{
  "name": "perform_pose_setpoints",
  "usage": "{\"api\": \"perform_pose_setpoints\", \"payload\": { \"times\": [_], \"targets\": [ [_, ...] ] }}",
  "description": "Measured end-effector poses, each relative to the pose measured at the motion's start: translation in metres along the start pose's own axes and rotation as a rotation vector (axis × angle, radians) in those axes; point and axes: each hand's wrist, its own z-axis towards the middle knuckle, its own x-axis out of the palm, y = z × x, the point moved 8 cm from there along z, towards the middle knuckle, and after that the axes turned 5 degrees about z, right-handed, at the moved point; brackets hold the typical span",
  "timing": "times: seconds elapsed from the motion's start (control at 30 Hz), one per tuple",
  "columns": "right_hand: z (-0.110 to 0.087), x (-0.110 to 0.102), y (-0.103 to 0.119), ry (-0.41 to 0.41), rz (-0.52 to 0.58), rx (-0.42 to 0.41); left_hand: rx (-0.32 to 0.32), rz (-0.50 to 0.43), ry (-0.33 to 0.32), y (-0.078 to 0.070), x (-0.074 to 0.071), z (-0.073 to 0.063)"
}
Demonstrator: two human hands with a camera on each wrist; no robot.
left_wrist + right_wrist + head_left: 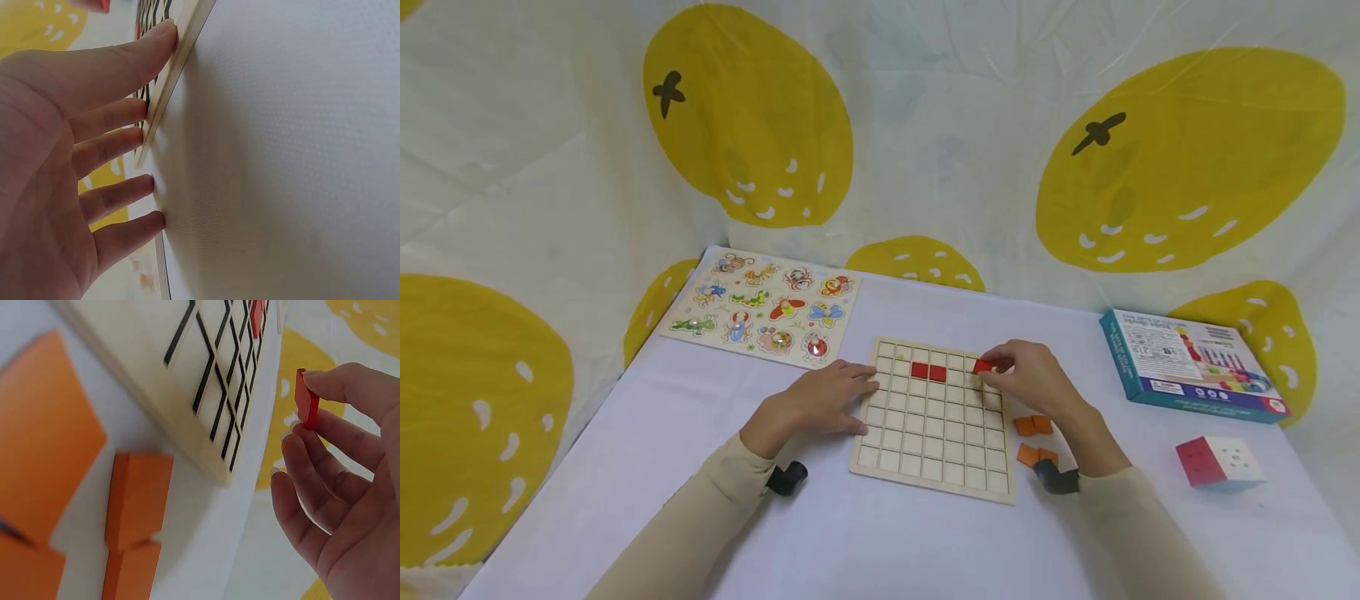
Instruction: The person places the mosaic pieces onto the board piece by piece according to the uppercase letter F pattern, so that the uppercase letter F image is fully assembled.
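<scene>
A wooden grid board (932, 425) lies on the white table, with two red square tiles (928, 372) side by side in its upper rows. My right hand (1030, 377) pinches another red tile (307, 400) between thumb and fingertips, above the board's upper right part. In the right wrist view that tile is held clear of the board. My left hand (827, 398) rests at the board's left edge, fingers spread and fairly straight; its thumb (134, 65) touches the rim in the left wrist view. Several orange tiles (1034, 426) lie just right of the board.
An insect picture puzzle board (760, 307) lies at the back left. Toward the right stand a teal-edged toy box (1195, 365) and a red and white puzzle cube (1219, 462). A lemon-print cloth (940, 125) hangs behind the table.
</scene>
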Motion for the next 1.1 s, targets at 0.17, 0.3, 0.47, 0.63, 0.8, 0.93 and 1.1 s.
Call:
{"api": "perform_pose_setpoints", "payload": {
  "times": [0.17,0.3,0.47,0.63,0.8,0.93,1.1],
  "targets": [
    [0.007,0.015,0.015,0.037,-0.013,-0.049,-0.004,0.000,-0.001,0.001,-0.001,-0.001],
    [0.012,0.027,0.018,0.072,-0.016,-0.050,0.000,-0.001,-0.004,0.002,-0.001,0.000],
    [0.012,0.036,0.021,0.092,-0.027,-0.054,0.004,-0.008,-0.003,0.002,-0.001,0.000],
    [0.012,0.037,0.024,0.077,-0.038,-0.066,0.003,-0.006,-0.004,0.002,-0.001,0.000],
    [0.013,0.036,0.024,0.065,-0.045,-0.076,-0.003,-0.002,-0.006,0.002,-0.002,0.000],
    [0.013,0.035,0.023,0.057,-0.050,-0.073,-0.002,-0.006,-0.006,0.002,-0.002,0.000],
    [0.013,0.036,0.023,0.057,-0.047,-0.068,-0.001,-0.011,-0.001,0.001,-0.002,0.000]
  ]
}}
